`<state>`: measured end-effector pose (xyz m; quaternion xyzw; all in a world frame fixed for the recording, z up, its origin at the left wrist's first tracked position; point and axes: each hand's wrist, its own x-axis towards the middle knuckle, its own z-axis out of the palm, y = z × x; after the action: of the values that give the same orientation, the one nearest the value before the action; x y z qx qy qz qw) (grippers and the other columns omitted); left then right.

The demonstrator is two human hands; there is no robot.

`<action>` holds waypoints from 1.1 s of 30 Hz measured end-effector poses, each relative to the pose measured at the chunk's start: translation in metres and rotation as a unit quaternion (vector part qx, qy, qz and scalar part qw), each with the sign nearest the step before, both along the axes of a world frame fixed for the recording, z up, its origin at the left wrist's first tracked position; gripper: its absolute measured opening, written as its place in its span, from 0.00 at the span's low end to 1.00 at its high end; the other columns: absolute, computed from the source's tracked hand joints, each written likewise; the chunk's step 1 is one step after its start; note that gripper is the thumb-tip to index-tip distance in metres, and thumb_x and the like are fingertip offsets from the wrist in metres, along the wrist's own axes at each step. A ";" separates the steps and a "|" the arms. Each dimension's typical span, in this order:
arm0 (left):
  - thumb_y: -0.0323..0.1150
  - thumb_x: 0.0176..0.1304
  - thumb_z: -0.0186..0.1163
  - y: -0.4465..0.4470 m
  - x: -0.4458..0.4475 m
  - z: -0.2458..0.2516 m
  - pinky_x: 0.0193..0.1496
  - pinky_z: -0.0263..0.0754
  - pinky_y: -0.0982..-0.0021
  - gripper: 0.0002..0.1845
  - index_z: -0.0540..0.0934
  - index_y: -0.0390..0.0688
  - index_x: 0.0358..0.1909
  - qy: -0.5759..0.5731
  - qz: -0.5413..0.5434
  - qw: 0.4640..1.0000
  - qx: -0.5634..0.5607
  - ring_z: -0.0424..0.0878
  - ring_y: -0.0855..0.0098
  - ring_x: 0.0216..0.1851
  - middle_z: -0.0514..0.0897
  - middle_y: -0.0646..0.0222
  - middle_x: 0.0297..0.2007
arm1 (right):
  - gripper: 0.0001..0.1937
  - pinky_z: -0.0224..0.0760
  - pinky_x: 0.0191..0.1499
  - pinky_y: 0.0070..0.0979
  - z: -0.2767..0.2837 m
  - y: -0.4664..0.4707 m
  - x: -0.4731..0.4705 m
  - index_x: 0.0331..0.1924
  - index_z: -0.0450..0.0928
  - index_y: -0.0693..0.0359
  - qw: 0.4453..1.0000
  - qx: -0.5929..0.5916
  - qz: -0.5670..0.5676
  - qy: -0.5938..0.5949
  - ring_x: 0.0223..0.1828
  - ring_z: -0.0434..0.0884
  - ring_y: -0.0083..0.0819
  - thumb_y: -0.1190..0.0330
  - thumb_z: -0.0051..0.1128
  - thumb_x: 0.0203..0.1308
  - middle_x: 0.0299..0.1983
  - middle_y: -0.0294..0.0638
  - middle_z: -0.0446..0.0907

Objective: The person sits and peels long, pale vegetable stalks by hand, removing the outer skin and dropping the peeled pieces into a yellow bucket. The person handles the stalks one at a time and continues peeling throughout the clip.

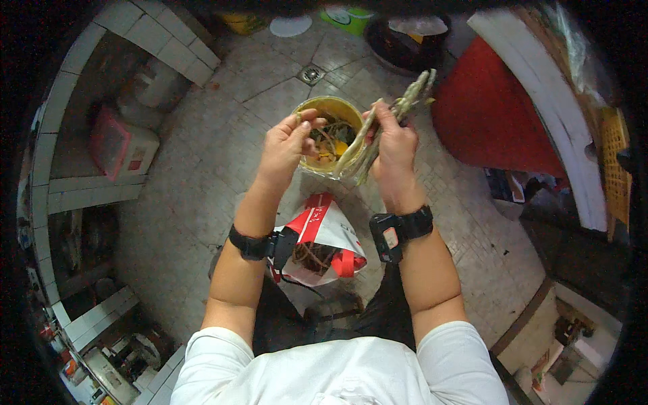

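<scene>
My right hand (397, 147) grips a bunch of long pale green stalks (412, 93), perhaps long beans. Their upper ends point up and right, while the lower ends hang over the right rim of a yellow bucket (349, 104). Over the bucket's left side is my left hand (286, 139), thumb and forefinger close together. Whether a small scrap sits between those fingertips, I cannot tell. Inside the bucket lie plant scraps (331, 134) and orange-yellow pieces (340, 148). Clear plastic shows at its front rim.
Between my legs stands a white and red bag (347, 230) bearing writing, with brown stringy stems (314, 255) inside. A floor drain (311, 75) lies beyond the bucket. A dark basin (410, 43) is at the back, a red panel (491, 111) right, a pink-lidded box (126, 147) left.
</scene>
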<state>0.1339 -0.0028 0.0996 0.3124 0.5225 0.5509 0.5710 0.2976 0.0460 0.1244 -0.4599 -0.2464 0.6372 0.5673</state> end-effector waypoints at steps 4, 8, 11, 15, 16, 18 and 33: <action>0.32 0.70 0.49 -0.005 0.006 -0.004 0.37 0.78 0.76 0.18 0.71 0.39 0.59 -0.015 -0.054 0.998 -0.024 0.80 0.78 0.34 0.81 0.67 0.47 | 0.04 0.66 0.23 0.18 -0.009 -0.016 -0.021 0.32 0.78 0.62 0.995 -0.033 0.075 -0.048 0.21 0.75 0.20 0.70 0.59 0.59 0.26 0.36 0.80; 0.30 0.69 0.50 -0.013 0.010 -0.005 0.38 0.77 0.79 0.18 0.71 0.38 0.60 0.030 -0.054 0.998 0.003 0.80 0.79 0.39 0.78 0.71 0.50 | 0.05 0.68 0.26 0.17 -0.019 -0.025 -0.036 0.36 0.79 0.62 0.992 -0.030 0.114 -0.047 0.26 0.78 0.19 0.70 0.61 0.58 0.28 0.35 0.81; 0.28 0.68 0.51 -0.021 0.010 -0.001 0.37 0.75 0.82 0.17 0.72 0.37 0.57 0.056 -0.062 0.996 -0.007 0.80 0.81 0.39 0.79 0.70 0.49 | 0.09 0.69 0.26 0.15 -0.022 -0.027 -0.037 0.39 0.78 0.64 0.981 -0.055 0.166 -0.081 0.29 0.81 0.21 0.66 0.58 0.61 0.31 0.37 0.82; 0.29 0.67 0.51 -0.028 0.003 0.006 0.23 0.62 0.84 0.15 0.74 0.39 0.55 0.055 -0.006 0.998 -0.035 0.70 0.87 0.24 0.78 0.76 0.33 | 0.17 0.71 0.26 0.16 -0.022 -0.025 -0.034 0.40 0.77 0.65 0.970 -0.096 0.224 0.003 0.28 0.81 0.24 0.57 0.51 0.66 0.33 0.40 0.82; 0.29 0.68 0.51 -0.029 -0.001 0.007 0.17 0.56 0.85 0.14 0.74 0.40 0.54 0.059 0.014 0.997 -0.041 0.65 0.89 0.18 0.77 0.79 0.28 | 0.19 0.71 0.26 0.16 -0.022 -0.025 -0.035 0.40 0.77 0.65 0.966 -0.105 0.229 0.064 0.28 0.81 0.24 0.55 0.48 0.67 0.34 0.41 0.82; 0.30 0.68 0.51 -0.031 -0.009 0.011 0.17 0.55 0.85 0.11 0.76 0.41 0.50 0.062 0.046 0.997 -0.028 0.64 0.89 0.18 0.76 0.79 0.26 | 0.20 0.70 0.25 0.16 -0.022 -0.024 -0.037 0.40 0.77 0.63 0.949 -0.144 0.246 0.131 0.27 0.80 0.25 0.52 0.45 0.68 0.32 0.41 0.82; 0.28 0.62 0.60 -0.042 -0.030 0.018 0.30 0.72 0.79 0.05 0.80 0.35 0.35 -0.002 -0.020 0.999 -0.046 0.76 0.82 0.27 0.81 0.73 0.29 | 0.14 0.65 0.24 0.17 -0.013 -0.042 -0.057 0.41 0.77 0.59 0.912 -0.138 0.384 0.034 0.27 0.77 0.20 0.56 0.51 0.64 0.31 0.33 0.80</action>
<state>0.1042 -0.0445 0.1180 0.2950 0.5400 0.5154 0.5965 0.2406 0.0045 0.1114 -0.3814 -0.2941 0.8488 0.2182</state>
